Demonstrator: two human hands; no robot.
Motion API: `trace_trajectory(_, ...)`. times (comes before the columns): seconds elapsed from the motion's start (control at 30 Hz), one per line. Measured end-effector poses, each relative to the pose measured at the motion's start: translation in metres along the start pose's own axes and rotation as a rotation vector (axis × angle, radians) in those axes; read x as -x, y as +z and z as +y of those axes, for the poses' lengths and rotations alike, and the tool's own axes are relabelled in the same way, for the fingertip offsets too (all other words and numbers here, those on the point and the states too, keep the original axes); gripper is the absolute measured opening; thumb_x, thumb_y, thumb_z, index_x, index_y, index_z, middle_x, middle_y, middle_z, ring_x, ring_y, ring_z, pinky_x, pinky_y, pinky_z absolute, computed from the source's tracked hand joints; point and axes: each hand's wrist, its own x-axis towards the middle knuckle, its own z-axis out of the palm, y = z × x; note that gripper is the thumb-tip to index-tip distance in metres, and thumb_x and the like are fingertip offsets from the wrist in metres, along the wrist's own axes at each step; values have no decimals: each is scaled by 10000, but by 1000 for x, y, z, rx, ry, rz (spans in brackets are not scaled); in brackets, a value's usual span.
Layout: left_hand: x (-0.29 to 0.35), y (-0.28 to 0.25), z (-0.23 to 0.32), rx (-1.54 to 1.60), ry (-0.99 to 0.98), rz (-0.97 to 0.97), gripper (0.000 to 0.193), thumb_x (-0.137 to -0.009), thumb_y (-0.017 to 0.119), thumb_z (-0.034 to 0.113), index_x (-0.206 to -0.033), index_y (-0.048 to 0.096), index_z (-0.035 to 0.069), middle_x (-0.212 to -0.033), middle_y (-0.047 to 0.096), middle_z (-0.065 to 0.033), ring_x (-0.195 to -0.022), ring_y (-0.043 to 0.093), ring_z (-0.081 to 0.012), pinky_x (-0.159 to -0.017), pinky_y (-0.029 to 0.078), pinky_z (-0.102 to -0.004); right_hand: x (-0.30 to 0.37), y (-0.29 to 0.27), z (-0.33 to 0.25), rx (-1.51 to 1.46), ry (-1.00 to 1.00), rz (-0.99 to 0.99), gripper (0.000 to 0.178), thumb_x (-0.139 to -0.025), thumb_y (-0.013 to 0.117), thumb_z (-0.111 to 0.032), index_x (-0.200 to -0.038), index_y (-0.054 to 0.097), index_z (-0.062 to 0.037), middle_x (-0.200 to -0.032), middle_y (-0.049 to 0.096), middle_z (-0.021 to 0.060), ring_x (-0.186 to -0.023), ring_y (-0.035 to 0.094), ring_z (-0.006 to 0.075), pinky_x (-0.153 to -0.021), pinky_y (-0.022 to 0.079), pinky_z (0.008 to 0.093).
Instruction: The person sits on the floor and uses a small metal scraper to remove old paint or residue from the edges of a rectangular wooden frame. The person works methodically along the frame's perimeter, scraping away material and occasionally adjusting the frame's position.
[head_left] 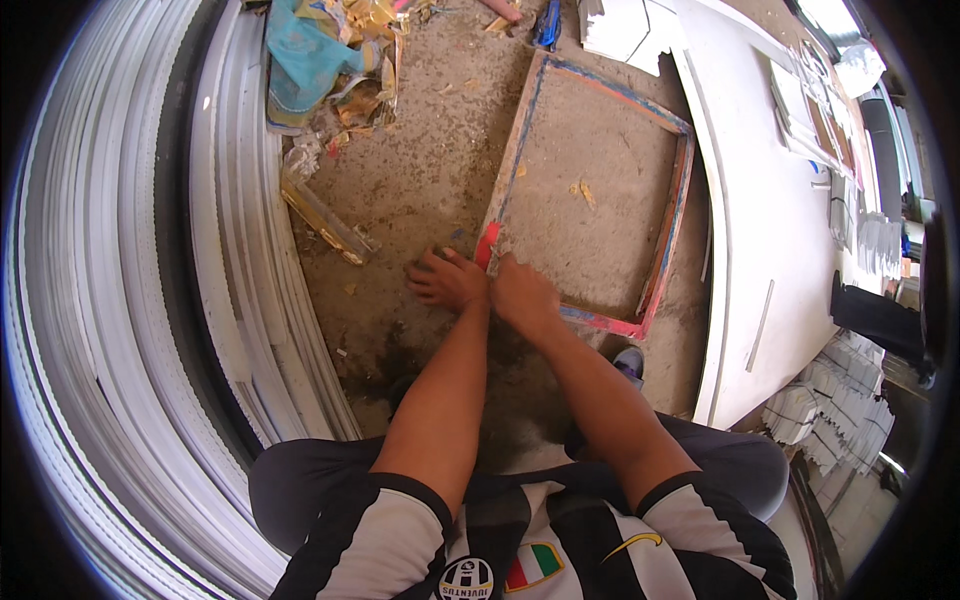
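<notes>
A rectangular wooden frame (683,190) with worn red and blue paint lies flat on the floor in front of me. Over its near left corner, my right hand (527,297) is closed; whatever its fingers grip is hidden. Just left of that corner is my left hand (447,280), its fingers spread toward the left and its thumb side close to the frame. A bright red strip (487,246) shows on the frame's left bar, right above my two hands. I cannot tell whether it is tape or paint. My wrists nearly touch.
Long white strips or boards (120,300) are stacked along my left. A teal cloth (308,70) and crumpled wrappings lie at the far left, near a yellowish clear tube (325,222). A blue object (547,27) sits beyond the frame. On the right stands a large white panel (765,235).
</notes>
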Motion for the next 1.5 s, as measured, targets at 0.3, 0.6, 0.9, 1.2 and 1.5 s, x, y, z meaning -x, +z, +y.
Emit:
trace_trajectory(0.3,1,5,-6,-55,37,26,405,-1003,521,333,-1349,486,125,-1520,282,-292,-1437,225,-497,-1137,205,-637,-2,1,-7,-32,55,-39,310,-955,502,-209,-1124,622,22,-1061,698,325,-1041,685,490,-910,536,582)
trace_trajectory(0.6,0,11,-9,15,24,65,352,-1018,485,316,-1317,486,129,-1498,309,-250,-1421,247,-472,-1098,235,-647,-51,-1,49,-106,-243,-135,322,-957,522,-249,-1115,673,-12,-1045,702,284,-1014,672,480,-898,519,574)
trace_trajectory(0.9,-3,10,-11,49,10,93,340,-1018,497,295,-1309,486,120,-1489,330,-235,-1408,269,-448,-1083,250,-641,-34,-22,34,62,-205,-128,330,-975,509,-269,-1107,690,-27,-1029,712,276,-1022,683,469,-910,531,561)
trace_trajectory(1.2,1,7,-7,2,36,87,323,-1023,491,263,-1316,493,126,-1493,330,-231,-1416,262,-453,-1117,225,-627,-17,-20,26,30,-78,-108,323,-946,495,-221,-1099,693,-18,-1066,702,309,-1036,679,493,-926,530,573)
trace_trajectory(1.5,0,9,-7,-6,55,101,365,-1024,479,299,-1329,471,98,-1479,331,-261,-1407,266,-483,-1125,223,-642,-10,-15,8,71,-20,-75,303,-934,528,-200,-1099,676,6,-1058,714,297,-1028,702,464,-893,556,552)
